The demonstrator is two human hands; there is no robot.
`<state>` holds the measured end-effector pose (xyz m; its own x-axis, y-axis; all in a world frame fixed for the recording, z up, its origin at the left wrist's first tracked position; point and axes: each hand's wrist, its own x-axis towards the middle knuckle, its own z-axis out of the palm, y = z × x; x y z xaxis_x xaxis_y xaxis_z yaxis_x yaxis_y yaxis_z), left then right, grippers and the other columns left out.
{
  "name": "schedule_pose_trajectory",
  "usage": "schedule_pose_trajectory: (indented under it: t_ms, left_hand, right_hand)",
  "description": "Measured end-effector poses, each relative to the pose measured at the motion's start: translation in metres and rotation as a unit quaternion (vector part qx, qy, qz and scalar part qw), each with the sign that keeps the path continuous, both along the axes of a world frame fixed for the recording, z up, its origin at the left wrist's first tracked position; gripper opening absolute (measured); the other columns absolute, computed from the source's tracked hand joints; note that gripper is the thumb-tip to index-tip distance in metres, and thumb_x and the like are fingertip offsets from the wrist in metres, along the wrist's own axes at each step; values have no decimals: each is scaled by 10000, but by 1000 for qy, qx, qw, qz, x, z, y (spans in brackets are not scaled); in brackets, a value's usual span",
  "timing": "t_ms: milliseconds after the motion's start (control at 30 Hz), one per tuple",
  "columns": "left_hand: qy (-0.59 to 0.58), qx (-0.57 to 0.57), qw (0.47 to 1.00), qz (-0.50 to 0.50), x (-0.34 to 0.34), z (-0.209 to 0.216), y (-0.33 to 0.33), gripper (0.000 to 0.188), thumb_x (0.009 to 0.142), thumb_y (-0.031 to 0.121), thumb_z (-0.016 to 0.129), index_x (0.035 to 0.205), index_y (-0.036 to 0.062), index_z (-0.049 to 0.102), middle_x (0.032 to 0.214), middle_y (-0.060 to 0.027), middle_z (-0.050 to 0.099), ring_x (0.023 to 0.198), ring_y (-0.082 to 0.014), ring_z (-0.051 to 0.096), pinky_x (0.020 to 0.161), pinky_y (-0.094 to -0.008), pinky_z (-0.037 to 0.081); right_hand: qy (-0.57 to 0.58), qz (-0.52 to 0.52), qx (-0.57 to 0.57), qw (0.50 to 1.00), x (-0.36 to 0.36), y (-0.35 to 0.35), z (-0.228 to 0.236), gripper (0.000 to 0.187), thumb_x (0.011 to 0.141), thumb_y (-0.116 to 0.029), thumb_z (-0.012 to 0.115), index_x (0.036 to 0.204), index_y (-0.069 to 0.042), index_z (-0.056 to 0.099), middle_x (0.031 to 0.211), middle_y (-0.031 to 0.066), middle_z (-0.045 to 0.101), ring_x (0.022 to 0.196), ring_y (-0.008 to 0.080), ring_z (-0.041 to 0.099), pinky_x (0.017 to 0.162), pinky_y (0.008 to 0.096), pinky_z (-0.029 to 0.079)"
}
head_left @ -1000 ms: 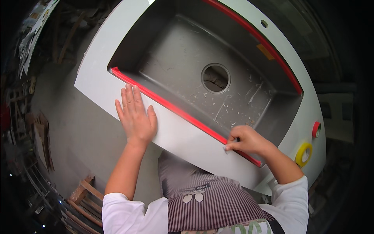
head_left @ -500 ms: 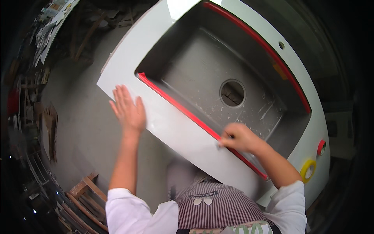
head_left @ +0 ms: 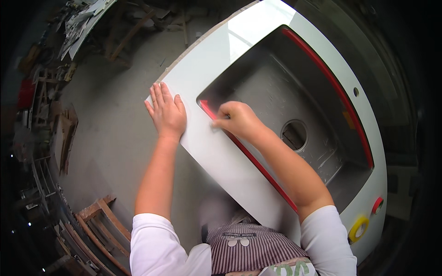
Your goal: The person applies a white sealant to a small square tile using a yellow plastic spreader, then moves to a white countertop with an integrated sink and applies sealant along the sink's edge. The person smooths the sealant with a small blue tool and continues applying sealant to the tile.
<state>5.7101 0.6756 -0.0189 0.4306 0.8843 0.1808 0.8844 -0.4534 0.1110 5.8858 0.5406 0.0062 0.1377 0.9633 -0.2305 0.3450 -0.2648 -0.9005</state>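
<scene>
A white countertop slab (head_left: 216,152) with a grey sink basin (head_left: 276,96) set in it lies in front of me. Red tape (head_left: 258,168) runs along the basin's near edge, and another red strip (head_left: 331,87) lines the far edge. My left hand (head_left: 166,112) lies flat, fingers spread, on the slab's left corner. My right hand (head_left: 235,118) is closed at the left end of the near red tape, fingertips pressing on it. A round drain hole (head_left: 293,135) sits in the basin floor.
A yellow tape roll (head_left: 358,229) and a red one (head_left: 377,205) rest on the slab's right end. Grey concrete floor (head_left: 110,138) lies to the left, with wooden frames (head_left: 99,221) and scrap piled along its rim.
My right hand has slid left along the near red tape from its right end to its left end. My left hand stayed flat near the slab's left corner.
</scene>
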Motion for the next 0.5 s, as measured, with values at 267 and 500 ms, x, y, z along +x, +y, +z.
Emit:
schedule_pose_trajectory:
  t_ms: [267, 500]
  left_hand:
    - [4, -15, 1000, 8, -7, 3, -1, 604, 943, 283, 396, 1430, -51, 270, 1511, -231, 236, 1428, -335, 176, 1145, -521, 78]
    - [4, -15, 1000, -2, -2, 4, 1, 638, 926, 278, 449, 1430, -64, 256, 1509, -243, 232, 1427, -347, 172, 1138, -547, 65]
  right_hand:
    - [-28, 63, -107, 992, 18, -108, 8, 243, 753, -220, 759, 744, -11, 635, 731, 143, 600, 692, 253, 580, 629, 366, 456]
    - [23, 31, -86, 996, 14, -51, 11, 260, 742, -224, 796, 726, -18, 638, 703, 69, 579, 669, 161, 549, 604, 307, 437]
